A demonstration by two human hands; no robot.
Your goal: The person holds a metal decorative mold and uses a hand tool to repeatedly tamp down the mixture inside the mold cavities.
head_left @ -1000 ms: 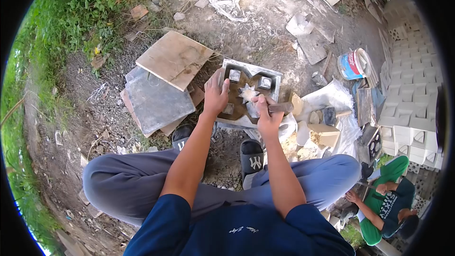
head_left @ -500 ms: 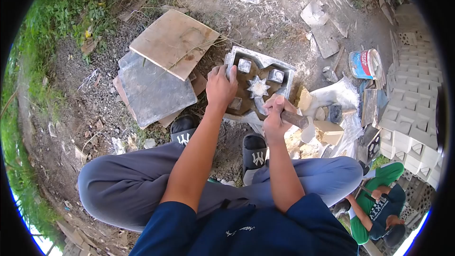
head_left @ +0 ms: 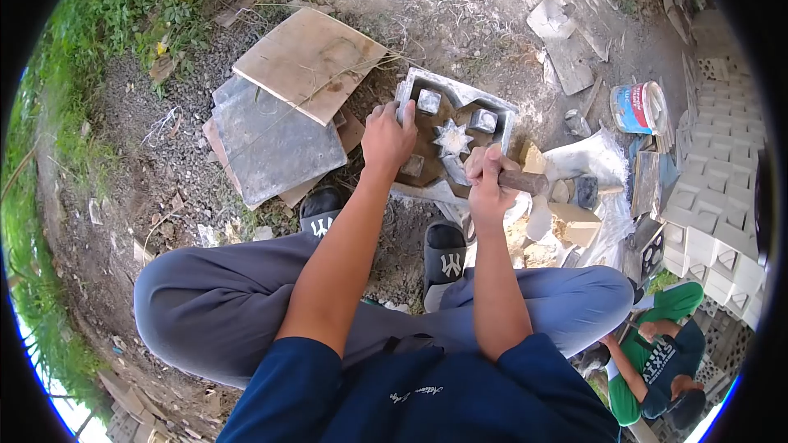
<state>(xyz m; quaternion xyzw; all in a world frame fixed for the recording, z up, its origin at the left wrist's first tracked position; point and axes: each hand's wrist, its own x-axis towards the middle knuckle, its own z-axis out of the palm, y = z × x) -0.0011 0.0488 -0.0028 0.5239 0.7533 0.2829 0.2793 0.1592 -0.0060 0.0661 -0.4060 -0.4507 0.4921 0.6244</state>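
A square metal mould (head_left: 505,127) with a grey, dusty rim lies on the ground in front of me. Inside it rise a star-shaped block (head_left: 452,139) and several small square blocks (head_left: 428,102), with brown sandy material between them. My left hand (head_left: 389,139) is closed over the mould's left wall. At the near right corner, my right hand (head_left: 490,180) wraps round a tool with a brown wooden handle (head_left: 525,182). The handle points right; the working end is hidden by my fingers, so its kind cannot be made out.
Stacked boards (head_left: 283,143) lie left of the mould. To the right are a paint bucket (head_left: 636,108), a plastic sheet (head_left: 593,160) with yellowish lumps, and stacked pale blocks (head_left: 714,172). Another person (head_left: 661,361) sits at lower right. My sandalled feet (head_left: 444,258) flank the near side.
My right hand has shifted slightly forward over the mould's near right corner, and the handle now lies more level. My left hand stays on the wall. The whole view has moved a little.
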